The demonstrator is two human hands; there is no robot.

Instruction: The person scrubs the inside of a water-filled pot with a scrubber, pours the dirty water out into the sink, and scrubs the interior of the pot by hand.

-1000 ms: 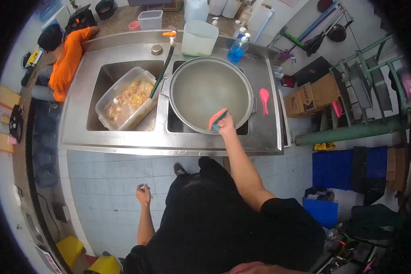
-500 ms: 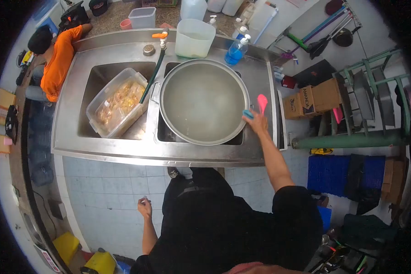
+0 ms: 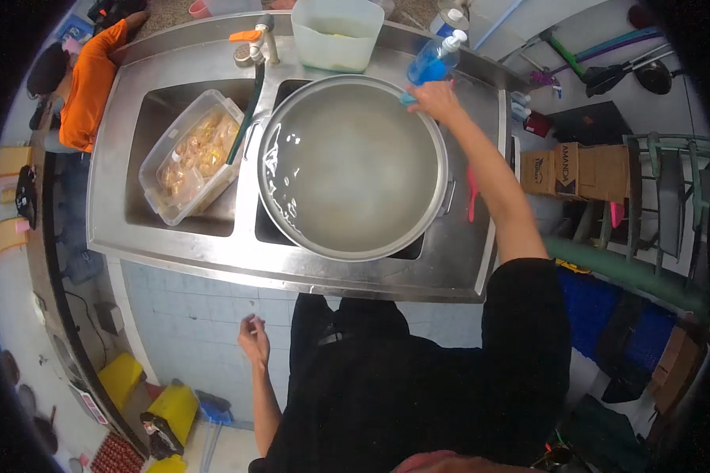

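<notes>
My right hand (image 3: 435, 102) is closed on a small teal pad (image 3: 407, 98), its exact kind unclear, at the far right rim of a large round metal pot (image 3: 442, 209). Cloudy pale liquid (image 3: 355, 165) fills the pot, with bright reflections along its left side. The pot sits over the right sink basin. Beneath my right forearm lies a pink spoon-like utensil (image 3: 472, 193), partly hidden. My left hand (image 3: 254, 340) hangs low over the floor, away from the sink, fingers loosely bent and apart, with nothing clearly visible in them.
In the left basin (image 3: 146, 130) stands a clear plastic tub (image 3: 151, 193) of bagged yellowish items. A faucet (image 3: 267, 35) with a dark hose, a translucent container (image 3: 331, 47) and a blue pump bottle (image 3: 434, 61) line the back. Another person in orange (image 3: 91, 87) is at far left.
My right hand has moved with the teal pad from the pot's right side up along the rim to its far right. My left hand stays low. The camera view has shifted.
</notes>
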